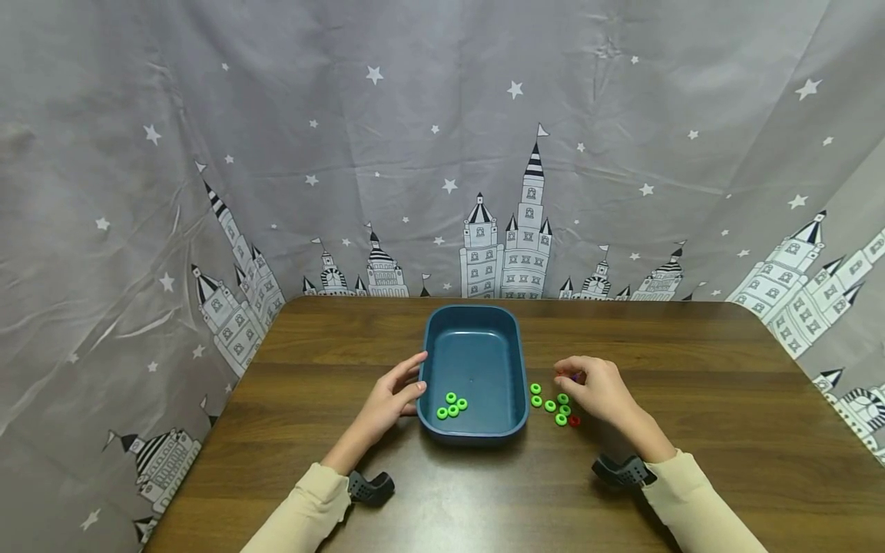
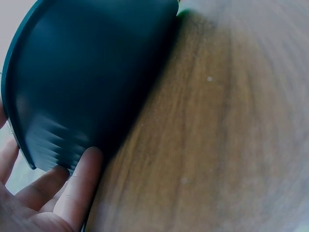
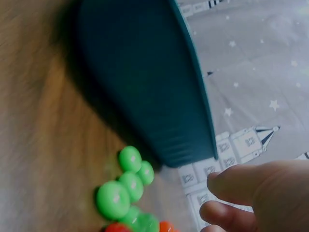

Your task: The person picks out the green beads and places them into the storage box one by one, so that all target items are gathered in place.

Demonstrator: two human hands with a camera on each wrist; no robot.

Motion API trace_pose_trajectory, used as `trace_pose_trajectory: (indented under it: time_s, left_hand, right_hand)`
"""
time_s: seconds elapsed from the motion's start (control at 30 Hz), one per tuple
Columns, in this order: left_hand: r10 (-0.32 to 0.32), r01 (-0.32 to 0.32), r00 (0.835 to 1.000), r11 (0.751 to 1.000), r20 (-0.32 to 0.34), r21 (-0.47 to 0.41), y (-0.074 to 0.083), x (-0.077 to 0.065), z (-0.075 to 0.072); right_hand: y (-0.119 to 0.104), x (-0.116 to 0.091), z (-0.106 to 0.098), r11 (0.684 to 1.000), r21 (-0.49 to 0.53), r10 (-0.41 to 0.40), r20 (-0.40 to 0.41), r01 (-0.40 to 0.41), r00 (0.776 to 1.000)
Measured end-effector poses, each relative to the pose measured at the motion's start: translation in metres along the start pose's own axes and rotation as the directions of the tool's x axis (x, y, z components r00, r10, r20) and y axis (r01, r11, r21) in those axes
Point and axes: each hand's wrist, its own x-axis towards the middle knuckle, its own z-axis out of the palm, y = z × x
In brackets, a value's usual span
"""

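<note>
Centrally placed on a wooden worktop, a blue bin holds four green rings in its near left corner, as we look down between two cream sleeves, both cut off by the frame. We see the left hand at the bin's left side, its fingers apart and resting against the outer wall; the left wrist view loses part of that hand at its edge. To the bin's right, we find the right hand with fingers bent over a purple piece and an orange piece, both partly hidden. We cannot tell whether those fingers grip anything. Loose green rings and a red ring lie between hand and bin, the red one clipped in the right wrist view. We note the bin's far rim near the worktop's back edge, against a castle-print cloth, while wood stretches widely to either side and toward us, its near edge out of frame.
</note>
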Motion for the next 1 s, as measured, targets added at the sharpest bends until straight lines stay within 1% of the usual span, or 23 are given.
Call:
trace_pose_trajectory:
  time_s: [0.13, 0.23, 0.43, 0.57, 0.8, 1.0]
  left_hand:
    - [0.000, 0.000, 1.000, 1.000, 0.001, 0.002, 0.001, 0.000, 0.000]
    - [0.002, -0.002, 1.000, 1.000, 0.002, 0.005, 0.001, -0.001, 0.000]
    - [0.000, 0.000, 1.000, 1.000, -0.002, 0.012, 0.001, -0.001, 0.000]
    - [0.000, 0.000, 1.000, 1.000, -0.005, 0.012, 0.001, -0.001, 0.000]
    - [0.005, -0.005, 1.000, 1.000, -0.004, 0.009, 0.001, 0.000, -0.001]
    - [0.004, -0.004, 1.000, 1.000, -0.003, 0.017, 0.001, -0.001, 0.000]
  right_hand:
    - [0.007, -0.008, 0.000, 1.000, -0.013, -0.001, 0.013, 0.001, 1.000]
    - [0.011, -0.013, 0.001, 1.000, -0.008, 0.005, 0.039, -0.004, 0.999]
    - [0.017, -0.018, 0.001, 1.000, 0.014, 0.020, 0.094, -0.022, 0.995]
    - [0.019, -0.019, 0.001, 1.000, 0.005, 0.025, 0.127, -0.025, 0.992]
    - [0.024, -0.019, 0.004, 1.000, -0.003, -0.012, 0.163, 0.013, 0.986]
    - [0.027, -0.021, 0.006, 0.999, -0.013, -0.027, 0.169, 0.030, 0.985]
